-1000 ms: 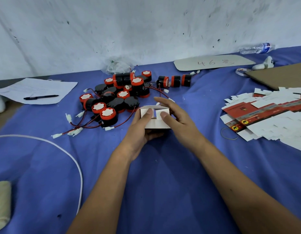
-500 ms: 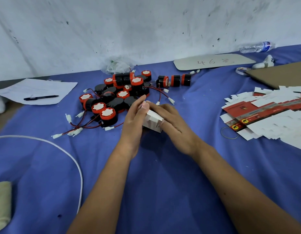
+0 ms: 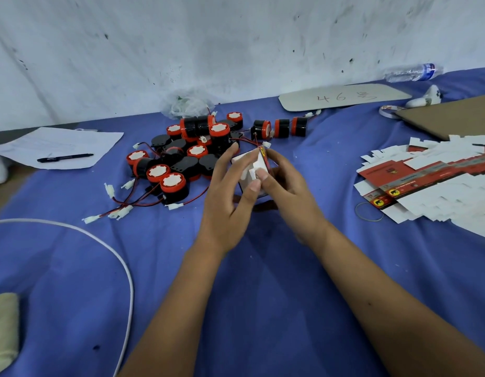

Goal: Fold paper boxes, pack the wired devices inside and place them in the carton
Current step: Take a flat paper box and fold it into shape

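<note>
At the far left a sheet of paper (image 3: 59, 146) with a black pen (image 3: 64, 157) on it lies well apart from the work, and a white cord (image 3: 121, 262) loops across the near left of the blue cloth (image 3: 263, 295). Right of these sits the heap of wired devices (image 3: 187, 156), black and red drums with their red leads and white plugs trailing toward the near side; it lies just beside the left hand (image 3: 227, 205), so a stray lead could snag a finger or get dragged along when a device is picked out. The left hand grips the small paper box (image 3: 252, 170) from its left side, fingers curled round it and thumb pressed on the white flaps. The right hand (image 3: 287, 191) holds the box from the right, its fingers wrapped about the printed red edge and its thumb meeting the left thumb on a flap. The box is held up above the cloth, tilted, its end seemingly not yet tucked shut. If the thumbs press unevenly, the thin flap may crease or spring back out, and the box could skew. Farther right, a rubber band (image 3: 369, 212) lies near the spread of flat box blanks (image 3: 431, 180), with a brown cardboard sheet (image 3: 453, 118) beyond them, perhaps the carton.
</note>
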A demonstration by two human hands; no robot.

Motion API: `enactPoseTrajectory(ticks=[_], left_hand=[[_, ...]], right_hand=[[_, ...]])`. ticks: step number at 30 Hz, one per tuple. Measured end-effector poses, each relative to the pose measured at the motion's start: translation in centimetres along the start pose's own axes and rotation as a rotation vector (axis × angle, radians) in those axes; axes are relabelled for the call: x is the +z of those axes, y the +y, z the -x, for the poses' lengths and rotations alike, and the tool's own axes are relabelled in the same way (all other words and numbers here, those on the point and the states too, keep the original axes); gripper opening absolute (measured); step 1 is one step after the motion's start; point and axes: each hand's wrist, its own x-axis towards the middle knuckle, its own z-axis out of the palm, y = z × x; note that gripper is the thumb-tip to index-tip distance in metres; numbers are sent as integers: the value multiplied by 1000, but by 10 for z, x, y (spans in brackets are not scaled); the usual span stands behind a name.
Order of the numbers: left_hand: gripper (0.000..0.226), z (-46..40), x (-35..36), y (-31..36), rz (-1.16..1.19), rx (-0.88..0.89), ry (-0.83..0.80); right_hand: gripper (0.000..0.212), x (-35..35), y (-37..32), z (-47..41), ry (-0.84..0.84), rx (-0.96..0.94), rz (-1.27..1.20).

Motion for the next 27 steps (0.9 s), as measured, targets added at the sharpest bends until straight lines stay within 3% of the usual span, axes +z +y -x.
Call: enactPoseTrajectory(ticks=[3, 10, 15, 18, 22, 27], left_hand=[[41, -1, 4, 4, -24, 32, -3], [33, 1, 6, 9, -300, 144, 186], [40, 2, 5, 14, -124, 158, 97], [72, 3, -3, 14, 88, 16, -8], [96, 2, -11, 1, -68, -75, -177], [83, -1, -13, -7, -132, -2, -113]], right_hand=[[55, -3, -3, -1, -36, 63, -134], [56, 3, -1, 1, -106, 125, -305], [55, 1, -1, -1, 21, 183, -367], [50, -6, 2, -4, 87, 197, -366], [42, -9, 6, -4, 28, 212, -311], [29, -9, 5, -3, -61, 178, -241]])
